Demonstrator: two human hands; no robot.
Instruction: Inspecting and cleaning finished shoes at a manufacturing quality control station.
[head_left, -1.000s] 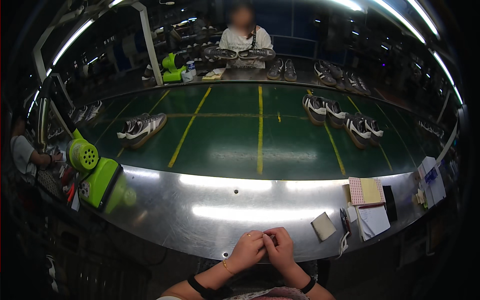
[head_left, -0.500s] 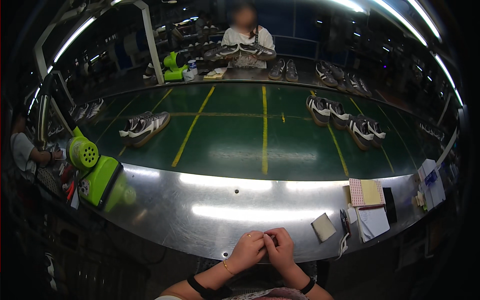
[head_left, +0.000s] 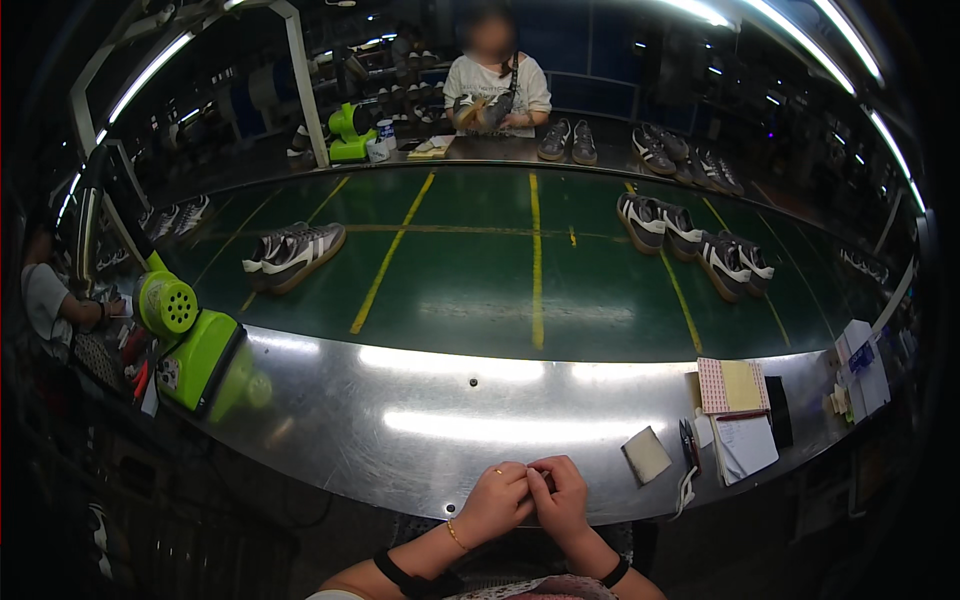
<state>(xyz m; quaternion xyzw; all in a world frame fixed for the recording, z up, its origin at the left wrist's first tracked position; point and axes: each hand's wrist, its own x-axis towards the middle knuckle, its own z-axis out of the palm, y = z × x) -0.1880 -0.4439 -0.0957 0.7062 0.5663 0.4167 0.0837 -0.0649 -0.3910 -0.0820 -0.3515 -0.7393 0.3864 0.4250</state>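
Observation:
My left hand (head_left: 497,499) and my right hand (head_left: 560,497) meet at the near edge of the metal table (head_left: 330,420). Both are closed, with fingers curled and the fingertips touching each other. Whatever might be between the fingers is hidden. The closest loose thing is a pale sanding-block-like pad (head_left: 648,455), right of my right hand. Beyond it lie dark-handled snips (head_left: 689,443) and a small white-handled tool (head_left: 685,492).
Grey sneakers with white stripes ride the green conveyor belt (head_left: 460,270): a pair (head_left: 293,257) at left, two pairs (head_left: 695,242) at right. A lime-green machine (head_left: 198,350) stands left, a notebook (head_left: 745,440) right. Across the belt a co-worker (head_left: 500,85) handles shoes.
The belt has carried its sneakers slightly to the right. Across it, the co-worker has drawn the two outspread shoes together and turned them. My hands have stayed still.

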